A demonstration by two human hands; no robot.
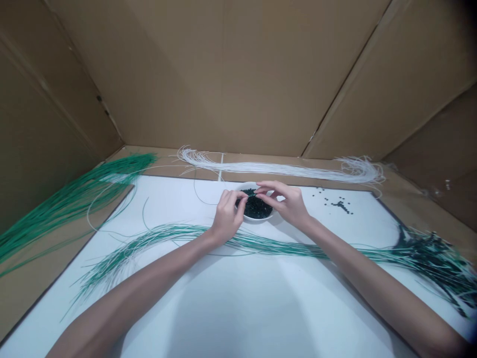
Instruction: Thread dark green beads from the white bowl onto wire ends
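A small white bowl (pixel 261 217) full of dark green beads (pixel 257 208) stands on the white board (pixel 238 298). My left hand (pixel 227 215) hovers at the bowl's left rim, fingers pinched on a thin white wire (pixel 199 195) that loops off to the left. My right hand (pixel 286 201) is over the bowl's right side, thumb and forefinger pinched on what looks like a small dark bead. The fingertips of both hands nearly meet above the beads.
A long bundle of green-and-white wires (pixel 283 246) lies across the board under my forearms. A white wire bundle (pixel 283 170) lies behind the bowl, a green bundle (pixel 74 194) at the left. Loose beads (pixel 339 204) are scattered right. Cardboard walls surround the space.
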